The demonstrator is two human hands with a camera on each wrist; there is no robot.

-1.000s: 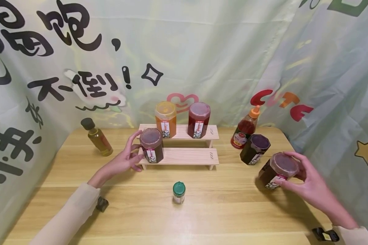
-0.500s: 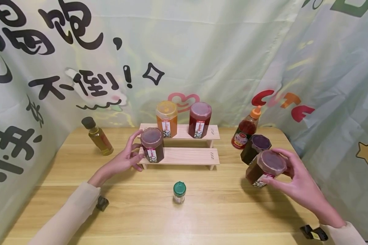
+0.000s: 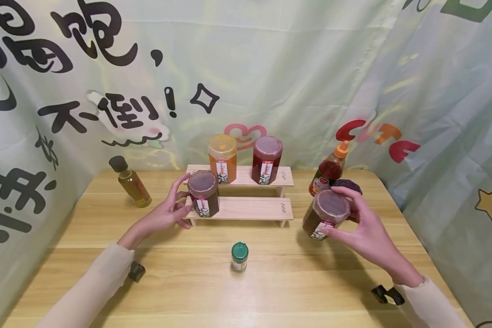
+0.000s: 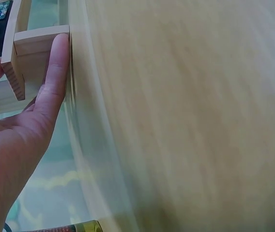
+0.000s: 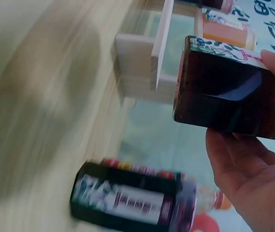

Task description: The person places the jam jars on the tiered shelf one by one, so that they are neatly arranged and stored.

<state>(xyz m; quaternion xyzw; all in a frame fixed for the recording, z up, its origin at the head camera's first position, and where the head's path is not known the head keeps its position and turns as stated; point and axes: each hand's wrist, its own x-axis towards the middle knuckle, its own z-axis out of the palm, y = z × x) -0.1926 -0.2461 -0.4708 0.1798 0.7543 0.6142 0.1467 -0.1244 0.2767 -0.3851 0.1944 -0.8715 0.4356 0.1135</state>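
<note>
At the left end of the lower step of a small wooden shelf (image 3: pixel 254 208) stands a dark jar of jam (image 3: pixel 203 193). My left hand (image 3: pixel 168 216) holds it from the left side, thumb in front and another finger reaching behind. In the left wrist view, one finger (image 4: pixel 55 77) lies straight along the shelf's end. My right hand (image 3: pixel 365 228) grips another dark jam jar (image 3: pixel 327 214), tilted and raised above the table, with the thumb across its label side. In the right wrist view, the fingers support that jar (image 5: pixel 229 92) from the opposite side.
On the upper step stand an orange jar (image 3: pixel 223 159) and a red jar (image 3: pixel 267 160). At right are a sauce bottle (image 3: pixel 330 171) and a dark jar (image 5: pixel 128 195), partly covered by my right hand. An oil bottle (image 3: pixel 133 184) stands left, a green-capped shaker (image 3: pixel 239 257) in front.
My right hand has carried its jam jar leftward, toward the shelf, and now covers part of the dark jar behind it. The left hand has stayed in place.
</note>
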